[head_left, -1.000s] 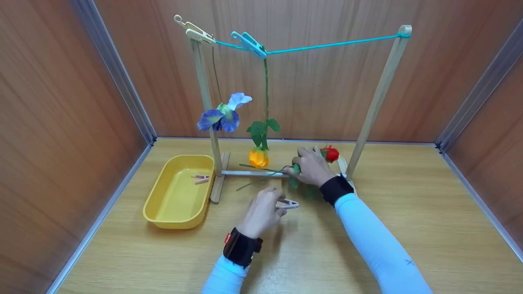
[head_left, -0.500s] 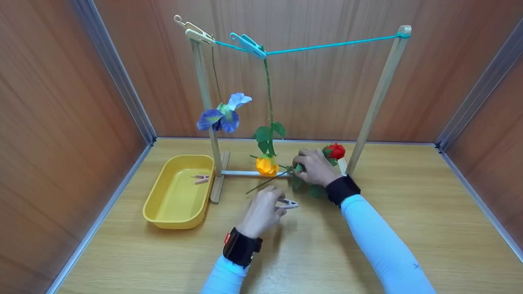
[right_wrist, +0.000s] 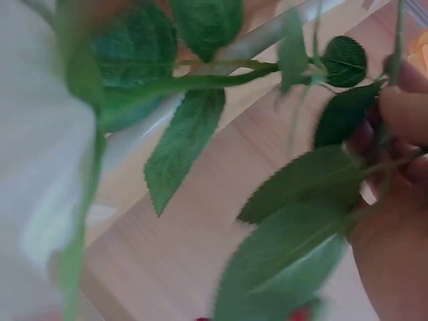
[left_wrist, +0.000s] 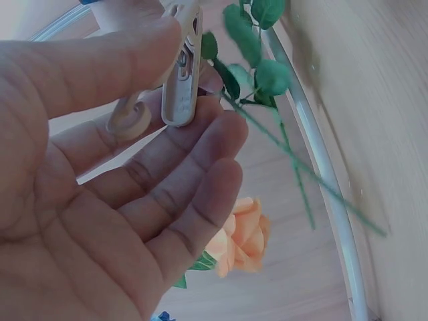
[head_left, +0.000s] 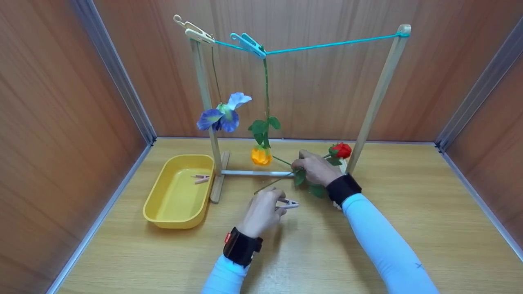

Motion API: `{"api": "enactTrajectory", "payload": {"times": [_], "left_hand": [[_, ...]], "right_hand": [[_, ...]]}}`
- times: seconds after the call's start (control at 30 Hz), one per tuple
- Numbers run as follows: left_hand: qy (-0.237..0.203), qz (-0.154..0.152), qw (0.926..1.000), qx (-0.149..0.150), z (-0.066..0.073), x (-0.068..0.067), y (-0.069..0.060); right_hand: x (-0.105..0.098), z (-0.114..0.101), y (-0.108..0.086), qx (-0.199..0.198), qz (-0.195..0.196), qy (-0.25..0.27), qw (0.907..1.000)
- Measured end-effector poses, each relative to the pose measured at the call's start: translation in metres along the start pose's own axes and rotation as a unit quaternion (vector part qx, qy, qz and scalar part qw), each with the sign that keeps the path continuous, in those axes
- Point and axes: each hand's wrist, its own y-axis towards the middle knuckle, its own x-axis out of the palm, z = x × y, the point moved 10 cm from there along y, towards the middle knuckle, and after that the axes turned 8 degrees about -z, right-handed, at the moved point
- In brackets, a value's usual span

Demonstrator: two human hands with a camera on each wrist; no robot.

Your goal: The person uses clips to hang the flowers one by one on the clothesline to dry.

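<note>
My left hand (head_left: 263,210) pinches a pale clothespin (head_left: 289,204) between thumb and fingers, low over the table. In the left wrist view the same clothespin (left_wrist: 182,73) shows its hooked end near the palm. Farther right, my right hand (head_left: 316,168) grips two crossing green stems. A red rose (head_left: 340,150) heads one of them, beyond the knuckles. In the right wrist view serrated leaves (right_wrist: 287,254) hang about the fingers, and a blurred white flower (right_wrist: 40,154) fills the left edge. An orange rose (head_left: 261,156) hangs head down just left of the right hand.
A blue clothespin (head_left: 249,44) holds the orange rose on the cyan line (head_left: 335,44). A cream clothespin (head_left: 199,34) holds a blue iris (head_left: 224,113) beside the left post. The yellow tray (head_left: 175,222) at left contains a pink clothespin (head_left: 201,179). A wooden post (head_left: 378,100) stands right.
My right hand has shifted slightly right and toward me with the stems, and the red rose has moved right. The orange rose swung right, then back. The left hand stays put.
</note>
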Motion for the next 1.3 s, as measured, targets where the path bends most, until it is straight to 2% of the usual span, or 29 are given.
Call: {"api": "enactTrajectory", "payload": {"times": [0.1,0.17,0.23,0.3,0.43,0.5,0.6,0.7,0.8,1.07,1.2,1.3], "left_hand": [[0.003,0.000,1.0000,-0.001,0.000,0.000,0.000],[0.007,0.003,1.0000,0.002,0.000,-0.001,-0.001],[0.005,0.003,1.0000,0.002,0.000,0.000,-0.001],[0.010,0.005,0.9999,0.005,0.001,-0.001,-0.001],[0.018,0.010,0.9997,0.009,0.003,-0.003,0.000],[0.021,0.012,0.9997,0.010,0.004,-0.004,0.000],[0.018,0.012,0.9997,0.011,0.004,-0.005,0.000],[0.015,0.013,0.9997,0.014,0.004,-0.004,-0.001],[0.014,0.014,0.9996,0.018,0.004,-0.004,-0.002],[0.012,0.007,0.9998,0.014,0.006,-0.004,-0.002],[0.002,-0.005,1.0000,0.008,0.005,-0.003,-0.002],[0.006,-0.003,0.9998,0.020,0.008,-0.004,-0.004]], "right_hand": [[0.004,-0.001,0.001,0.001,-0.013,0.003,0.9999],[0.003,-0.006,0.001,-0.021,0.004,-0.010,0.9997],[-0.003,-0.013,0.000,-0.051,0.035,-0.028,0.9977],[-0.013,-0.022,-0.001,-0.091,0.080,-0.040,0.9918],[-0.035,-0.038,-0.006,-0.150,0.171,-0.054,0.9721],[-0.044,-0.038,-0.008,-0.145,0.202,-0.062,0.9666],[-0.053,-0.031,-0.009,-0.105,0.224,-0.062,0.9669],[-0.058,-0.025,-0.011,-0.066,0.227,-0.063,0.9697],[-0.060,-0.027,-0.013,-0.047,0.220,-0.078,0.9713],[-0.058,-0.064,-0.025,-0.059,0.169,-0.142,0.9735],[-0.051,-0.081,-0.031,-0.055,0.138,-0.138,0.9791],[-0.041,-0.088,-0.036,-0.053,0.106,-0.130,0.9844]]}}
